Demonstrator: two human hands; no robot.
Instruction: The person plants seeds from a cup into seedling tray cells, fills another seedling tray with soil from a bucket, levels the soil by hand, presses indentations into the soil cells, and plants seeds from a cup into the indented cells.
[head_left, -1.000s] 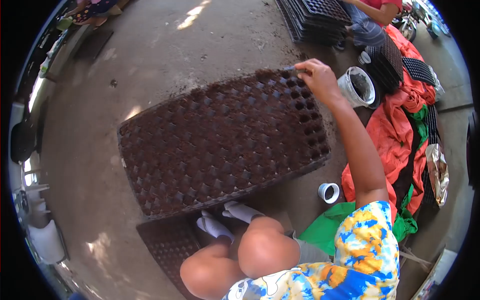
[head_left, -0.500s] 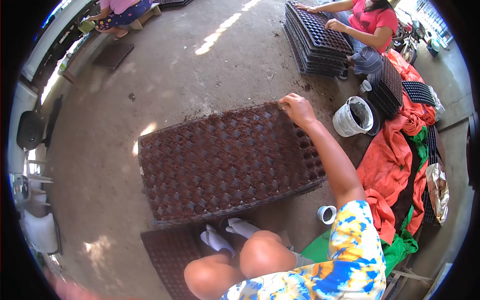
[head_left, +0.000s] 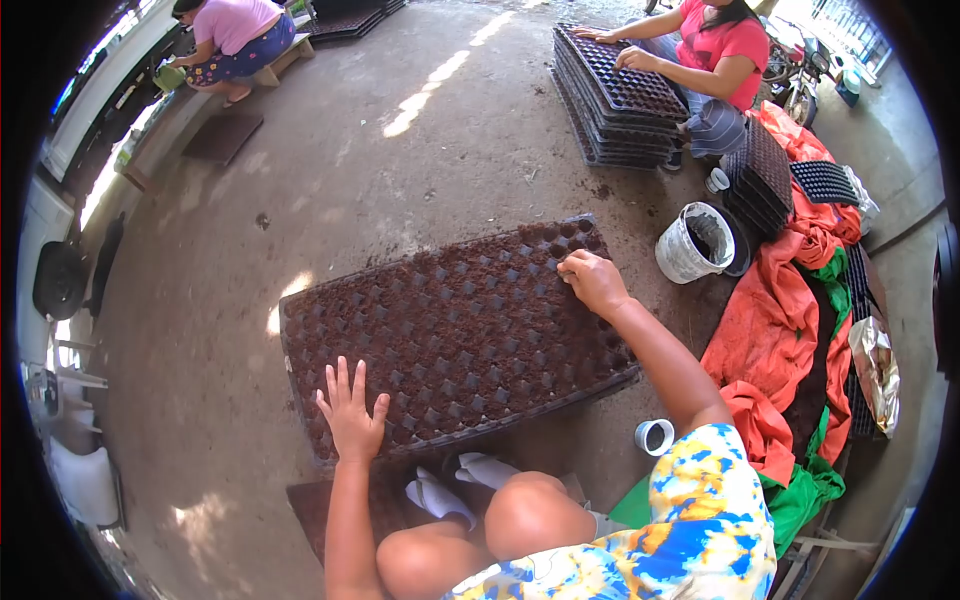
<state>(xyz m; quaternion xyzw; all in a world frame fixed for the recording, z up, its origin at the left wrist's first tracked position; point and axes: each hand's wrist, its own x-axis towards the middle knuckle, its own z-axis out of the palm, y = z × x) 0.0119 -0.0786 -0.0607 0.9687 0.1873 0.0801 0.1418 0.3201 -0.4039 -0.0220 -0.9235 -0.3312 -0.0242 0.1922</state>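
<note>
Left hand [head_left: 356, 418] arrived at tray [head_left: 512, 410] of soil [head_left: 440, 320], spread, empty; right hand [head_left: 597, 285] curled, hold unclear.

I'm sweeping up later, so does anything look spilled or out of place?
Yes: dark crumbs lie on the floor beside the far tray stack, outside any tray, so they look like spilled soil. The soil-covered tray shows no obvious damage.

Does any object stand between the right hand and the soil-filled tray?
Nothing visible does: the right hand is at the soil-filled tray, over its far right part. The white bucket stands apart, to the right.
</note>
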